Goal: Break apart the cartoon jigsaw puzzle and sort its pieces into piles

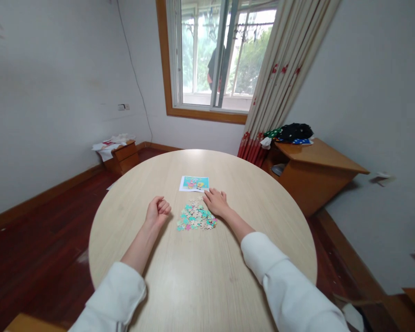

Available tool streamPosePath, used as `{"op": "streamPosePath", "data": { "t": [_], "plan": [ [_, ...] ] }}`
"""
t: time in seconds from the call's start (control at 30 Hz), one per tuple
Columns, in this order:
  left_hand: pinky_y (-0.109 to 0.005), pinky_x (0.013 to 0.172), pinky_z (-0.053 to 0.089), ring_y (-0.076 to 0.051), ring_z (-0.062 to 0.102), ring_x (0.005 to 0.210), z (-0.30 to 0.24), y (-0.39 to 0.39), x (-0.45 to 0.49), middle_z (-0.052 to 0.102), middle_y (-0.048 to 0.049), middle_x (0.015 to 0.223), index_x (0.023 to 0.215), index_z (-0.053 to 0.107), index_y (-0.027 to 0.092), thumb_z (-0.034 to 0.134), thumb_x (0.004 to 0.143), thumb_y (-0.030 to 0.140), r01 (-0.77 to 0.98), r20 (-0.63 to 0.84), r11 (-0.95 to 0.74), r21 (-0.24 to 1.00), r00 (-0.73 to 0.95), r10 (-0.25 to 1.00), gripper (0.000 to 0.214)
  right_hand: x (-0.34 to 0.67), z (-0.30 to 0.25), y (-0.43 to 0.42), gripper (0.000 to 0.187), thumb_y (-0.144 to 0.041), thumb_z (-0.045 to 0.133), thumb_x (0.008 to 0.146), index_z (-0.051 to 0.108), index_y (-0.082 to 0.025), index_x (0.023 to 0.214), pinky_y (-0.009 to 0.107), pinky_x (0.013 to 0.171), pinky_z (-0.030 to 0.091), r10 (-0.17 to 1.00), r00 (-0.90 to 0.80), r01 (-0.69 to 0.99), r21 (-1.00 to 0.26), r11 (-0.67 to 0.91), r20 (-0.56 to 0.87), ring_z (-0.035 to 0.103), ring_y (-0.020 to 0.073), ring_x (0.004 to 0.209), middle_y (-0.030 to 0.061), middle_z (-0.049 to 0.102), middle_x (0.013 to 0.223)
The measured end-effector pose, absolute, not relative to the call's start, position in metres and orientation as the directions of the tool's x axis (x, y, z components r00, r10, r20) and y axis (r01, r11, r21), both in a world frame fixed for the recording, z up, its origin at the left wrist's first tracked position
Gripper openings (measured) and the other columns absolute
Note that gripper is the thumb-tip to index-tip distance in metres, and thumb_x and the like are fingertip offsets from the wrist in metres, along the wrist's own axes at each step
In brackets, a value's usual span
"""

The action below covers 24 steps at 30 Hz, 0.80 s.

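Note:
A heap of small jigsaw puzzle pieces [196, 216] lies in the middle of the table, some teal or pink and many with a pale side up. Just beyond it a printed picture card [195, 183] shows cartoon figures on a blue ground. My left hand [158, 210] rests on the table left of the heap, its fingers curled into a loose fist, and I see nothing in it. At the heap's right edge lies my right hand [216, 201], palm down with fingers stretched toward the card's lower right corner.
The round pale wooden table [180, 286] fills the middle. To the right stands a brown desk [318, 159] with clothes [295, 133] on top. A small cabinet [125, 156] with papers sits at the back left. Beyond are a window [214, 103] and a curtain [280, 74].

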<state>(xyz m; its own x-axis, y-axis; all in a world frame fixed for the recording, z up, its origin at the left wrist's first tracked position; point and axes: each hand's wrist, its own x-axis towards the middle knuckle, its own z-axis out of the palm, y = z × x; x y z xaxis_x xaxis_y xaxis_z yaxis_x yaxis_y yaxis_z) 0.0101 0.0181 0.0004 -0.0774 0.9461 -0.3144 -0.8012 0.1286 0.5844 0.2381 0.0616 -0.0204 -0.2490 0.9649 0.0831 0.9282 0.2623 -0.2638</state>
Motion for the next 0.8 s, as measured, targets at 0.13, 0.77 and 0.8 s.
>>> {"op": "streamPosePath", "data": {
  "t": [0.13, 0.77, 0.8],
  "plan": [
    [-0.019, 0.031, 0.015, -0.003, 0.017, 0.028, -0.001, 0.017, 0.004, 0.01, 0.0109, 0.039, 0.055, 0.01, 0.021, 0.047, 0.073, 0.006, -0.81, -0.304, 0.101, 0.578, -0.099, 0.947, 0.044, 0.224, -0.012, 0.047, 0.05, -0.042, 0.026, 0.098, 0.036, -0.022, 0.142, 0.049, 0.112, 0.015, 0.926, -0.364, 0.857, -0.352, 0.376, 0.102, 0.024, 0.0223, 0.141, 0.011, 0.032, 0.151],
    [-0.017, 0.034, 0.016, -0.001, 0.019, 0.031, -0.013, 0.015, 0.012, 0.021, 0.0119, 0.04, 0.049, 0.023, 0.019, 0.057, 0.062, 0.006, -0.706, -0.214, 0.044, 0.707, -0.154, 0.965, 0.039, 0.217, -0.049, 0.023, 0.022, -0.008, 0.057, 0.08, 0.066, -0.015, 0.099, 0.033, 0.082, 0.049, 0.771, -0.388, 0.531, -0.561, 0.635, 0.506, 0.059, 0.0186, 0.091, 0.0094, 0.065, 0.095],
    [-0.017, 0.034, 0.017, -0.001, 0.019, 0.032, -0.013, 0.014, 0.013, 0.022, 0.0118, 0.04, 0.049, 0.023, 0.019, 0.058, 0.061, 0.006, -0.686, -0.189, 0.029, 0.727, -0.16, 0.969, 0.039, 0.218, -0.049, 0.023, 0.023, -0.007, 0.055, 0.081, 0.066, -0.016, 0.099, 0.033, 0.081, 0.05, 0.769, -0.368, 0.511, -0.577, 0.637, 0.523, 0.06, 0.0181, 0.089, 0.0085, 0.065, 0.094]
  ]
}}
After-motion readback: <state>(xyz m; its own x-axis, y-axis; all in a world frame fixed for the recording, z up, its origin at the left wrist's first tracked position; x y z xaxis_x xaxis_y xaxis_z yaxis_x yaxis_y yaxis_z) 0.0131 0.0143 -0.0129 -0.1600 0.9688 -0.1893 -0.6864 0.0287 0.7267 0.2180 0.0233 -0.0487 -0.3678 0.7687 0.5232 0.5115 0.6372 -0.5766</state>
